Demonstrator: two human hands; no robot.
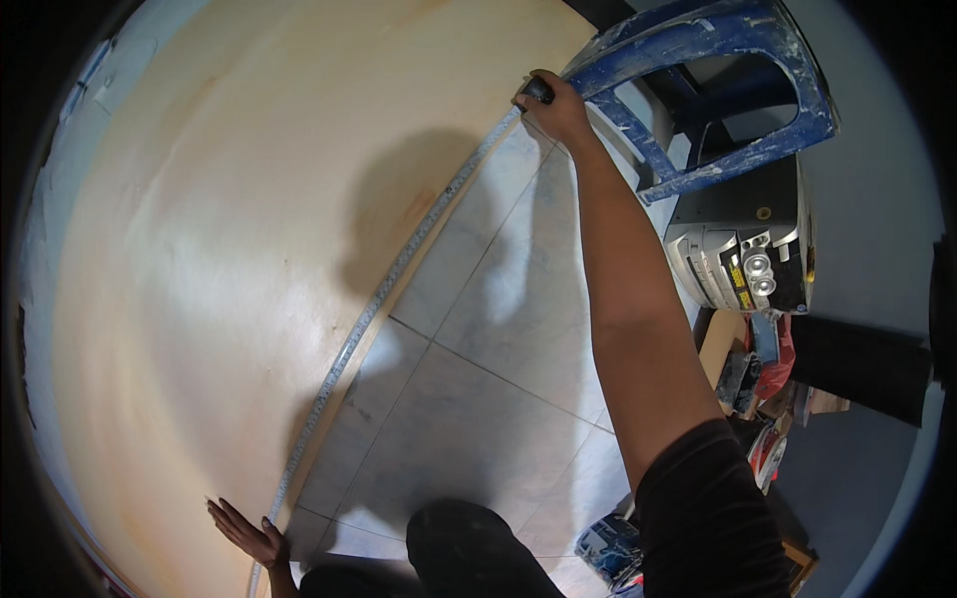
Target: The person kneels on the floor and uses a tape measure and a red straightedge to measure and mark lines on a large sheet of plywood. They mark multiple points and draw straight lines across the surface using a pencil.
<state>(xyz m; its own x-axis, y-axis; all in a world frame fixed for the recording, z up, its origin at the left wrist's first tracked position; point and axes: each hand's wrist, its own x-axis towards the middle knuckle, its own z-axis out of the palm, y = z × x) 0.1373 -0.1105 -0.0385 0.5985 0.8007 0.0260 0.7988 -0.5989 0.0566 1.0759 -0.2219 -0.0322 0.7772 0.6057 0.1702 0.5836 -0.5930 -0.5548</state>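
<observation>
Silver measuring tape (384, 287) along pale board (219, 259); right hand (564, 108) clasps case (538, 91), left hand (251, 534) outspread.

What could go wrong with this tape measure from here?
The tape runs close to the edge of the board, so it might slip off. The left hand is open and may not hold it firmly. The right hand, gripping the case, is near a blue stool and could bump it.
</observation>
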